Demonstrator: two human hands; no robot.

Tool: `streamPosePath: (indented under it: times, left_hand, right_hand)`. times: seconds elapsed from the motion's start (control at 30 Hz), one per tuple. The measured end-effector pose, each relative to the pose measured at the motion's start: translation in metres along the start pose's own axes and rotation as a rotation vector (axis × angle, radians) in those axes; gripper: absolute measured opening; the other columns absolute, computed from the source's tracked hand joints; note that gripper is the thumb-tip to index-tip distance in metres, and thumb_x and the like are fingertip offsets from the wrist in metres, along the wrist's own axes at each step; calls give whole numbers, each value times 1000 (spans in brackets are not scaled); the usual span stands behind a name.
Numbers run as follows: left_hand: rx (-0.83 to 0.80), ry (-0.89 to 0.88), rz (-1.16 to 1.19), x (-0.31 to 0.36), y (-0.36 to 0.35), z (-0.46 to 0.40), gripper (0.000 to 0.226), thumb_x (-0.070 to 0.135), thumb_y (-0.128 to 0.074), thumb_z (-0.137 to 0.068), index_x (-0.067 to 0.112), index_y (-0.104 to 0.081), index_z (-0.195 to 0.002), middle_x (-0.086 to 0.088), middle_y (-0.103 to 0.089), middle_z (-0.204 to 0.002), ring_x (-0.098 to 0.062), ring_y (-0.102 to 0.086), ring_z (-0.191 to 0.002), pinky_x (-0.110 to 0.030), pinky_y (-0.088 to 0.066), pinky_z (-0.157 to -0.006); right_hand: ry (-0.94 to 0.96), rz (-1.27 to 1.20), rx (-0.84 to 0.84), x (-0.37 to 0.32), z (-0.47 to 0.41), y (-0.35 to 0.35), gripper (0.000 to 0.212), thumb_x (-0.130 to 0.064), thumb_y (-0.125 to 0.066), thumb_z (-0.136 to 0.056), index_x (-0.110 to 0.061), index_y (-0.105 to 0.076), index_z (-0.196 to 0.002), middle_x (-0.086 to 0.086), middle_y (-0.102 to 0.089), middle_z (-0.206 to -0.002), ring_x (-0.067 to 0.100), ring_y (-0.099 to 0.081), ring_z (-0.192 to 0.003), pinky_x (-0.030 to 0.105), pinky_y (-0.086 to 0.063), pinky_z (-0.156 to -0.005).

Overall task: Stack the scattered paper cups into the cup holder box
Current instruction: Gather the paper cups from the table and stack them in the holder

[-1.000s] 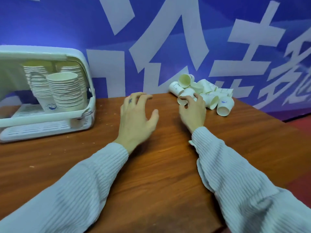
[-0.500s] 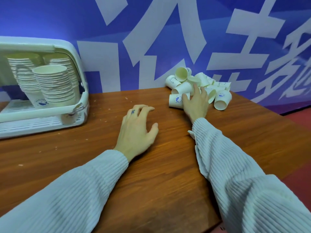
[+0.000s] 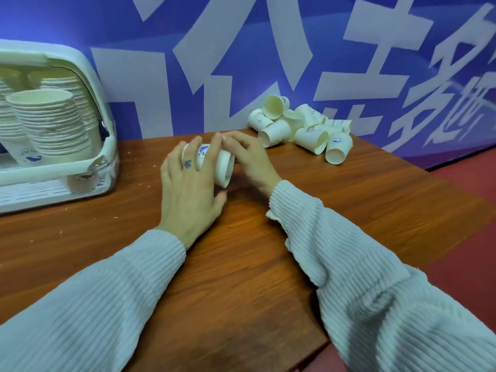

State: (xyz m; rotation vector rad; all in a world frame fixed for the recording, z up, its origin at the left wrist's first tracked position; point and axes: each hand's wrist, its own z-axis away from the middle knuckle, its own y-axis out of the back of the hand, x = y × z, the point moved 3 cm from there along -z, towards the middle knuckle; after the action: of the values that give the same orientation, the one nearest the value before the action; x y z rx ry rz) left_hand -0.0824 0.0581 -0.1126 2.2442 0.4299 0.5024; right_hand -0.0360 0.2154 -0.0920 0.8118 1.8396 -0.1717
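Observation:
A white paper cup (image 3: 224, 167) with a blue mark lies on its side at mid-table, mouth toward me. My left hand (image 3: 192, 183) curls its fingers over the cup from the left. My right hand (image 3: 248, 157) holds the cup's other side, fingers bent around it. Behind, several loose paper cups (image 3: 303, 127) lie piled against the blue wall. The white cup holder box (image 3: 88, 167) stands at the far left with its lid up, holding tall stacks of cups (image 3: 51, 124).
The wooden table (image 3: 241, 264) runs to an edge on the right, with red floor (image 3: 469, 237) beyond. A blue banner with white characters forms the back wall (image 3: 241, 49). Small white crumbs dot the tabletop near the box.
My right hand has drawn one cup out of the pile toward the table's middle. My left hand has come up off the table to meet it and now grips the cup too.

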Motion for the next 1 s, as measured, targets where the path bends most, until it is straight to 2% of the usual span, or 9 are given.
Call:
streamPosePath:
  times: [0.13,0.2,0.27,0.33,0.4,0.5,0.63,0.87,1.0]
  left_hand:
    - [0,-26,-144,-8,-4,1,76,41,-77,-79,24,-45,-146,-12,-52,-136,-37,-42,-128,-51,-30,-105]
    - [-23,-7,-124,-8,-10,1,62,48,-75,-79,23,-56,-132,-10,-56,-131,-35,-44,-126,-51,-30,-105]
    - [-36,7,-57,-6,-12,2,63,52,-73,-78,22,-58,-130,-9,-58,-129,-33,-46,-125,-50,-30,-105]
    - [-28,-17,-10,-4,-13,3,64,55,-73,-78,22,-56,-131,-6,-57,-130,-30,-47,-126,-49,-30,-106]
    - [-18,-40,18,-2,-14,5,66,55,-73,-78,23,-56,-133,-5,-57,-131,-29,-46,-128,-49,-31,-108]
    - [-6,-36,48,-4,-15,3,65,55,-73,-79,24,-56,-133,-4,-56,-132,-28,-45,-130,-49,-31,-109]
    - [-25,-1,60,-8,-18,2,65,58,-72,-80,26,-55,-134,-2,-54,-135,-26,-44,-132,-46,-28,-110]
    - [-17,-2,84,-8,-17,3,68,55,-75,-77,25,-55,-135,-1,-55,-134,-24,-44,-130,-46,-31,-110]
    - [-12,-1,101,-8,-16,4,70,52,-77,-77,24,-55,-136,0,-56,-134,-24,-46,-130,-45,-31,-110]
  right_hand:
    - [-98,-62,-13,10,-1,-4,39,-38,-55,-105,-4,-74,-104,-6,-73,-86,11,-67,-83,28,-51,-80]
    - [-143,15,104,19,-9,6,39,-43,-54,-105,-11,-75,-110,-8,-73,-92,10,-70,-91,22,-51,-82]
    - [-158,243,322,34,-22,28,35,-43,-58,-101,-17,-72,-121,-12,-70,-106,11,-66,-108,21,-50,-90]
    - [-236,438,490,53,-36,52,43,-44,-56,-97,-23,-63,-133,-5,-65,-129,17,-59,-121,34,-48,-101]
    - [-314,514,553,70,-46,70,51,-44,-56,-97,-22,-54,-143,1,-54,-146,23,-55,-128,35,-43,-103]
    - [-358,586,563,85,-60,84,59,-40,-55,-98,-22,-41,-152,5,-38,-157,28,-59,-123,37,-43,-96]
    - [-374,630,577,95,-75,93,61,-41,-56,-97,-21,-39,-152,9,-42,-152,33,-58,-123,41,-45,-96]
    - [-422,490,619,107,-86,103,56,-35,-57,-95,-19,-42,-147,8,-55,-138,32,-60,-119,40,-46,-95]
    - [-368,373,565,107,-87,100,39,-26,-62,-89,-22,-60,-128,-5,-64,-107,22,-65,-103,38,-53,-92]
